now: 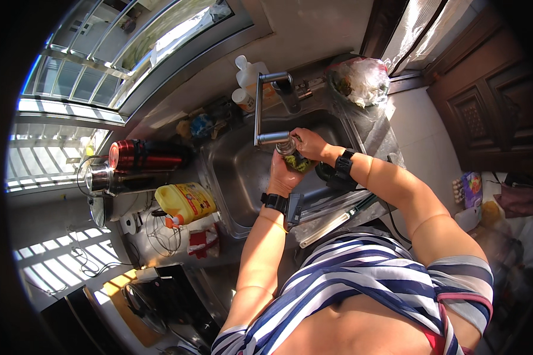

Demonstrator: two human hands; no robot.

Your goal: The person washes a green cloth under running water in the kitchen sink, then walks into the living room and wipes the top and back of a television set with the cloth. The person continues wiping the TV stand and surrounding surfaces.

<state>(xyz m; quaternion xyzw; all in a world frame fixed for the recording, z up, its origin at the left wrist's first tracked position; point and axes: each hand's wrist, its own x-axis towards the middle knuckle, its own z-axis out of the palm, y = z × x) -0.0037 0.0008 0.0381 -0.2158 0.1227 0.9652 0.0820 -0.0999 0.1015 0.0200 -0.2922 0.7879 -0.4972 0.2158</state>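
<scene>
Under the tap's spout end (286, 144), my left hand (285, 171) cups a rough yellow-green thing (298, 163) with dark parts. Its exact kind is unclear. My right hand (310, 144) is curled beside the spout, fingers bent down close to the same thing; its fingertips are partly hidden, so its hold cannot be told. Both hands are over the stainless steel sink (237, 177). A dark rounded object (324, 171) shows below my right wrist, mostly covered. Each wrist wears a black strap, and a small grey device is on the left one.
The jointed metal tap (258, 106) rises between the hands and the wall. White bottles (248, 73) stand behind the sink, and a plastic bag (359, 82) sits at its far right corner. To the left are a yellow jug (186, 202) and a red flask (144, 155).
</scene>
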